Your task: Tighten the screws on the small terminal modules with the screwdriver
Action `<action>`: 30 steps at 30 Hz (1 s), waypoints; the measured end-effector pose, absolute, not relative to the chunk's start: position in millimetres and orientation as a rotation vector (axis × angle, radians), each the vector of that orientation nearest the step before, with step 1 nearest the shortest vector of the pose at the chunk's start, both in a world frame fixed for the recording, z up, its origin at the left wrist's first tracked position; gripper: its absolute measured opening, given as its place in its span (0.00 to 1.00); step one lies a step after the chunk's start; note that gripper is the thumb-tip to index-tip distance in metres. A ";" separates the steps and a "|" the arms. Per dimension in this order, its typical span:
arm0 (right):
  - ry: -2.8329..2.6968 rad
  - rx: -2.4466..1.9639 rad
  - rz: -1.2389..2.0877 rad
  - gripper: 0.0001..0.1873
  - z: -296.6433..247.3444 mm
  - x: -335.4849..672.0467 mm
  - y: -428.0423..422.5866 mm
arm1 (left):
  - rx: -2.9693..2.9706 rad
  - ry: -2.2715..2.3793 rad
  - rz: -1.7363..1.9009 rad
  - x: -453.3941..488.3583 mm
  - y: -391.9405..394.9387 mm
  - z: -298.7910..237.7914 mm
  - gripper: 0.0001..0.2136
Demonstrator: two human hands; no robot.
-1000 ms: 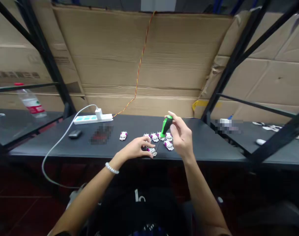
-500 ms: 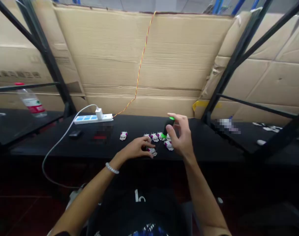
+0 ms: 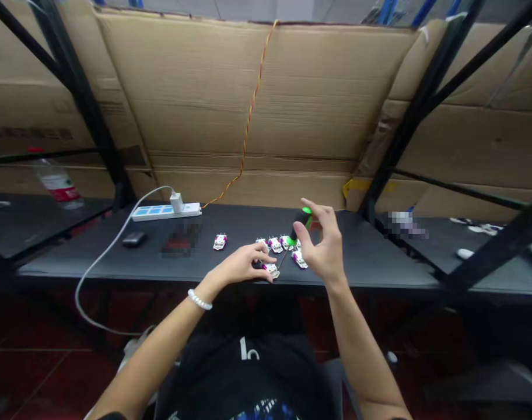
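My right hand (image 3: 322,245) grips the green and black handle of a screwdriver (image 3: 299,224), which slants down toward a small white and magenta part (image 3: 272,269) near the table's front edge. My left hand (image 3: 244,263) rests on the dark table (image 3: 231,224) with its fingertips pinching that part in place. Several more of the same small parts (image 3: 275,244) lie in a cluster just behind the hands, and one part (image 3: 220,241) sits apart to the left.
A white power strip (image 3: 165,210) with a plugged charger and white cable lies at the back left. A small dark object (image 3: 133,238) sits near it. A plastic bottle (image 3: 56,184) stands on the left table. Cardboard sheets (image 3: 257,99) and black frame bars (image 3: 406,116) surround the bench.
My right hand has turned round the screwdriver handle, so more black grip and less green shows. The left hand has stayed on the part.
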State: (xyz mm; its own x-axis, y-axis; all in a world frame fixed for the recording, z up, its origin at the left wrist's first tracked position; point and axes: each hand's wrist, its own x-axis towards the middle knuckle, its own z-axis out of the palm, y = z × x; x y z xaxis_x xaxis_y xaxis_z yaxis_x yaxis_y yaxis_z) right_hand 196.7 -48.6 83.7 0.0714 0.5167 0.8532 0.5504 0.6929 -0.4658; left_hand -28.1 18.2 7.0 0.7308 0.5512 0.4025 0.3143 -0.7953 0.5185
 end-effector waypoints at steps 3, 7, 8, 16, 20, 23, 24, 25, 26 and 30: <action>-1.603 -0.837 0.119 0.28 81.7 196.2 -47.7 | 2.502 0.669 0.762 -28.5 18.2 7.0 0.23; -1.579 -0.844 0.058 0.27 82.6 194.0 -48.4 | 2.512 0.677 0.768 -28.2 18.4 6.1 0.23; -1.560 -0.870 0.004 0.26 83.4 193.7 -48.9 | 2.517 0.673 0.770 -28.1 18.4 5.9 0.23; -1.627 -0.824 0.101 0.26 86.1 196.2 -51.9 | 2.502 0.663 0.780 -27.9 17.2 7.4 0.23; -1.563 -0.878 -0.033 0.23 87.2 194.2 -52.9 | 2.499 0.667 0.778 -27.9 17.7 6.6 0.24; -1.555 -0.911 -0.052 0.24 86.3 194.8 -51.9 | 2.504 0.665 0.772 -27.8 18.1 6.2 0.24; -1.568 -0.895 -0.001 0.26 85.6 195.5 -51.5 | 2.505 0.667 0.771 -27.7 18.0 6.4 0.23; -1.582 -0.871 0.061 0.27 85.0 196.4 -51.2 | 2.505 0.669 0.771 -27.7 17.9 6.6 0.23; -1.594 -0.840 0.114 0.28 84.5 197.1 -51.2 | 2.504 0.668 0.768 -27.7 17.6 6.9 0.23; -1.598 -0.799 0.059 0.24 85.8 197.5 -53.2 | 2.504 0.669 0.769 -27.6 16.9 7.7 0.23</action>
